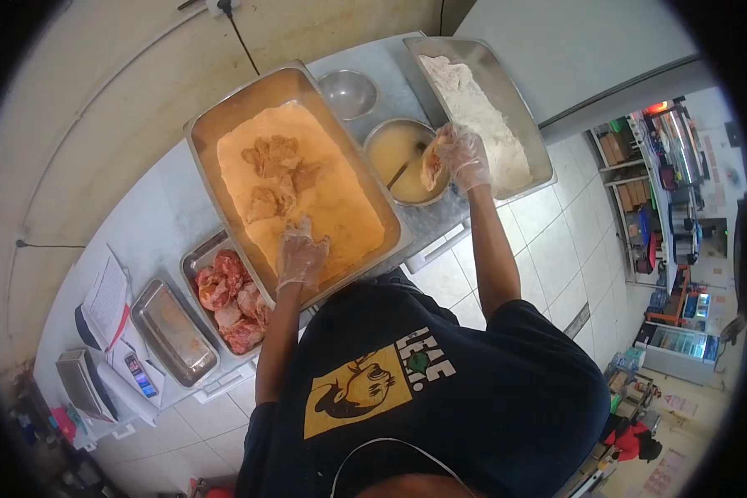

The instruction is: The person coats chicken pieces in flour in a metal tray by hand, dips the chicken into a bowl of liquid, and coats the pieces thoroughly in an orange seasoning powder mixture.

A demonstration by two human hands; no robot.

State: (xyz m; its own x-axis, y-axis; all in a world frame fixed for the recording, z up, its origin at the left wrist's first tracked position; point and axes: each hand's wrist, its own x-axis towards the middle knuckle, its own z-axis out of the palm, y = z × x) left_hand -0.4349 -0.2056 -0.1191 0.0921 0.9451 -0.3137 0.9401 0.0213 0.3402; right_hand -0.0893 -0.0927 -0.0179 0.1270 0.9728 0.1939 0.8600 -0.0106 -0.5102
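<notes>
My left hand (301, 256), in a clear glove, rests with fingers apart on orange-yellow powder in a large metal tray (192, 149). Just beyond its fingertips lie several coated meat pieces (274, 170). My right hand (463, 156), also gloved, is closed on a coated meat piece (432, 166). That piece is over the right side of a metal bowl of pale yellow liquid (388, 153), where a dark utensil handle shows. To the right, a deep metal tray (539, 158) holds white flour (483, 116).
Raw meat (232, 299) fills a smaller tray at the lower left, beside an empty metal tray (174, 332). Papers (106, 303) and a phone (141, 375) lie farther left. A small steel bowl (348, 93) stands between the large trays. Shelves (631, 195) are at the right.
</notes>
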